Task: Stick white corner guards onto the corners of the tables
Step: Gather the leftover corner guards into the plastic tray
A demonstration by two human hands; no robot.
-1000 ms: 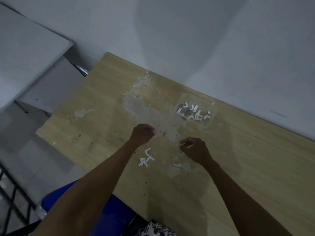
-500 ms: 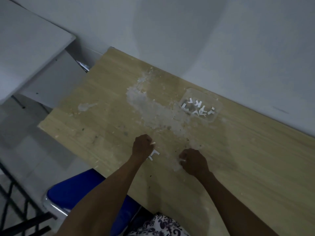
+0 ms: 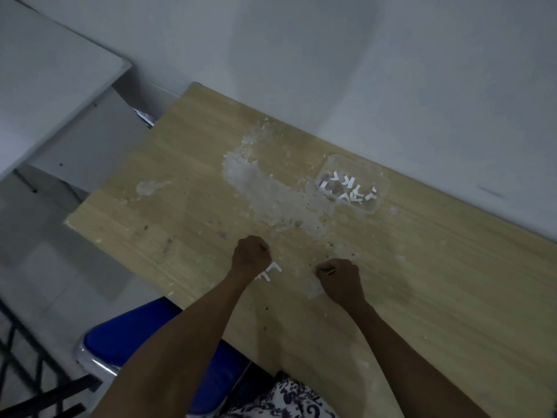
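Two small white corner guards [image 3: 271, 271] lie on the wooden table [image 3: 437, 297], just right of my left wrist. My left hand [image 3: 251, 256] hovers over them, its fingers curled into a fist with nothing showing in it. To the right, my right hand [image 3: 340, 279] is curled too and pinches a thin small strip at its fingertips. Several more white guards sit in a clear plastic tub [image 3: 378, 184] near the wall. The table's bare near-left corner [image 3: 67, 221] is far to the left.
A patch of white crumbs and residue [image 3: 271, 194] spreads across the table's middle. A blue chair [image 3: 135, 336] stands under the near edge. A white table [image 3: 45, 86] is at the left, a black rail [image 3: 30, 372] at the bottom left, and the wall behind.
Both hands have drawn back toward the near edge of the table. The left hand now covers part of the loose guards. The view has tipped slightly.
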